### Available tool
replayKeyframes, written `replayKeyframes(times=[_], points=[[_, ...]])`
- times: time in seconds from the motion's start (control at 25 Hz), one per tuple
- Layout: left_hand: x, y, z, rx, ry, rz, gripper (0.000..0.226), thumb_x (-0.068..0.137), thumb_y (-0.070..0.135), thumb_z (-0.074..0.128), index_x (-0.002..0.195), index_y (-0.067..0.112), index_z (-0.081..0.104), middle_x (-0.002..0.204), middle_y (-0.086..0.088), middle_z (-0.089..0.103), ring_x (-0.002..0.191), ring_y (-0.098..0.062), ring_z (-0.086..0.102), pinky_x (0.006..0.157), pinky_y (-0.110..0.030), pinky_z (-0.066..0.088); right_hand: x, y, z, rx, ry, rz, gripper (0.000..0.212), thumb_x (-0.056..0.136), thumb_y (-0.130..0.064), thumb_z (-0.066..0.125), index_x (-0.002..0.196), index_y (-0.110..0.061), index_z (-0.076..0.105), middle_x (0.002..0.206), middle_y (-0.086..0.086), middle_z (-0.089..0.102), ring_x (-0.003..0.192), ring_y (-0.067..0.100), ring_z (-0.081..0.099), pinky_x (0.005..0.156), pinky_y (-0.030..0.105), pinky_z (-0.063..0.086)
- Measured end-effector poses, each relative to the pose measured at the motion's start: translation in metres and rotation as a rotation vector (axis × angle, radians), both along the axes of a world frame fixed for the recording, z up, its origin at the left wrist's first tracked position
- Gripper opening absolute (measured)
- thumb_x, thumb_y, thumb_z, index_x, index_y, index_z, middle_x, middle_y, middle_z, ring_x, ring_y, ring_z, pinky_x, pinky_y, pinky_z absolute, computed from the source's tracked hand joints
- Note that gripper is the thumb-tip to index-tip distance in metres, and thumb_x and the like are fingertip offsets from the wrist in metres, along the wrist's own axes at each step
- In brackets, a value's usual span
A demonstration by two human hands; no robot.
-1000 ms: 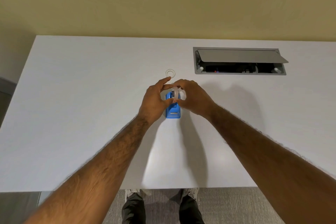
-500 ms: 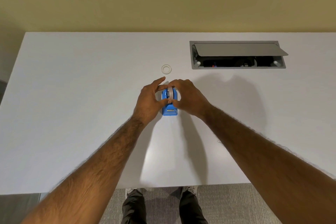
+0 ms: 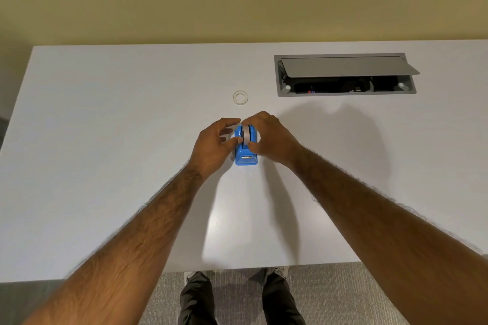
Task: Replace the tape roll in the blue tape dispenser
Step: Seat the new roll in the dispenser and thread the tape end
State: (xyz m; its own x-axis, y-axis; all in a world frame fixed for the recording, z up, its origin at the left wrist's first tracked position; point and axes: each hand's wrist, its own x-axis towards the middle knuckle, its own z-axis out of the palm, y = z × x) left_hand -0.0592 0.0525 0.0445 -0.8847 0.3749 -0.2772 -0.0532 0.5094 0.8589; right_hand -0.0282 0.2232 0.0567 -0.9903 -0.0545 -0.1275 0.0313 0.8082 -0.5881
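Item: blue tape dispenser (image 3: 246, 157) on counter (image 3: 105, 166), between my hands; left hand (image 3: 215, 144) and right hand (image 3: 272, 137) pinch tape roll (image 3: 245, 134) in its cradle; empty ring (image 3: 240, 97) beyond fingertips; risk: crooked seating jams roll.
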Motion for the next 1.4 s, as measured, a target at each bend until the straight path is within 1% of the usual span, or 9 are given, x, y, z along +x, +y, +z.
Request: replayKeyframes(times=[0.08,0.24,0.4,0.52,0.72,0.84,1.0,1.24,1.4], points=[[0.002,-0.004,-0.001,0.017,0.007,0.013,0.036,0.097,0.012,0.064,0.132,0.020,0.063,0.125,0.007,0.066,0.112,-0.010,0.061,0.100,-0.027,0.050,-0.001,0.000,-0.001,0.008,-0.029,0.016,0.036,0.077,-0.013,0.070,0.111,-0.004,0.064,0.106,0.014,0.069,0.099,0.026,0.061,0.089,0.033,0.047],[0.011,-0.012,-0.008,0.033,-0.001,0.013,0.039,0.098,0.008,0.059,0.134,0.021,0.060,0.131,0.007,0.064,0.116,-0.010,0.060,0.097,-0.019,0.046,0.002,0.003,0.000,-0.010,-0.093,-0.016,0.053,0.079,-0.016,0.067,0.130,-0.010,0.054,0.127,0.010,0.061,0.114,0.021,0.055,0.097,0.029,0.040],[0.019,-0.021,-0.015,0.057,0.003,-0.021,0.047,0.097,0.012,0.061,0.141,0.025,0.053,0.142,0.007,0.057,0.123,-0.010,0.056,0.097,-0.016,0.043,0.006,0.003,0.002,-0.047,-0.026,-0.048,0.034,0.078,-0.013,0.065,0.111,-0.013,0.058,0.113,0.006,0.062,0.096,0.016,0.057,0.086,0.026,0.049],[0.021,-0.022,-0.018,0.066,0.038,-0.044,0.049,0.097,0.016,0.062,0.143,0.029,0.050,0.139,0.015,0.053,0.124,-0.005,0.052,0.094,-0.010,0.042,0.011,-0.001,0.004,-0.041,0.055,-0.035,0.022,0.080,-0.011,0.061,0.102,-0.010,0.060,0.102,0.008,0.064,0.087,0.017,0.057,0.077,0.021,0.047],[0.013,-0.017,-0.025,0.055,0.068,-0.094,0.051,0.095,0.024,0.068,0.143,0.027,0.051,0.142,0.009,0.054,0.124,-0.007,0.052,0.095,-0.016,0.043,0.013,0.001,0.003,-0.005,0.084,-0.018,0.022,0.080,-0.012,0.051,0.095,-0.002,0.064,0.090,0.017,0.066,0.083,0.030,0.061,0.074,0.032,0.050],[0.008,-0.013,-0.030,0.033,0.066,-0.093,0.058,0.087,0.026,0.078,0.140,0.024,0.055,0.138,0.009,0.056,0.121,-0.007,0.053,0.096,-0.018,0.043,0.008,0.000,-0.001,0.023,0.017,-0.011,0.022,0.085,-0.016,0.048,0.099,-0.006,0.063,0.095,0.011,0.065,0.087,0.022,0.059,0.081,0.035,0.050],[0.002,-0.004,-0.032,0.019,0.095,-0.087,0.054,0.085,0.032,0.079,0.135,0.027,0.058,0.133,0.010,0.060,0.119,-0.010,0.057,0.098,-0.023,0.044,0.001,-0.002,-0.001,-0.020,-0.065,-0.021,0.025,0.081,-0.024,0.039,0.081,-0.006,0.056,0.076,0.008,0.057,0.069,0.018,0.053,0.071,0.035,0.050],[-0.004,0.001,-0.032,-0.014,0.108,-0.123,0.049,0.090,0.036,0.073,0.136,0.025,0.058,0.124,0.013,0.060,0.112,-0.009,0.057,0.099,-0.025,0.043,0.001,-0.002,-0.005,-0.021,-0.068,-0.021,0.026,0.089,-0.026,0.057,0.101,-0.003,0.063,0.096,0.015,0.067,0.088,0.025,0.062,0.087,0.034,0.048],[-0.006,0.002,-0.033,-0.068,0.090,-0.140,0.053,0.089,0.037,0.074,0.137,0.022,0.057,0.130,0.003,0.063,0.112,-0.011,0.056,0.102,-0.029,0.043,0.000,0.000,-0.005,-0.030,-0.056,-0.020,0.026,0.088,-0.028,0.061,0.099,-0.004,0.064,0.092,0.014,0.067,0.085,0.026,0.063,0.085,0.035,0.050]])
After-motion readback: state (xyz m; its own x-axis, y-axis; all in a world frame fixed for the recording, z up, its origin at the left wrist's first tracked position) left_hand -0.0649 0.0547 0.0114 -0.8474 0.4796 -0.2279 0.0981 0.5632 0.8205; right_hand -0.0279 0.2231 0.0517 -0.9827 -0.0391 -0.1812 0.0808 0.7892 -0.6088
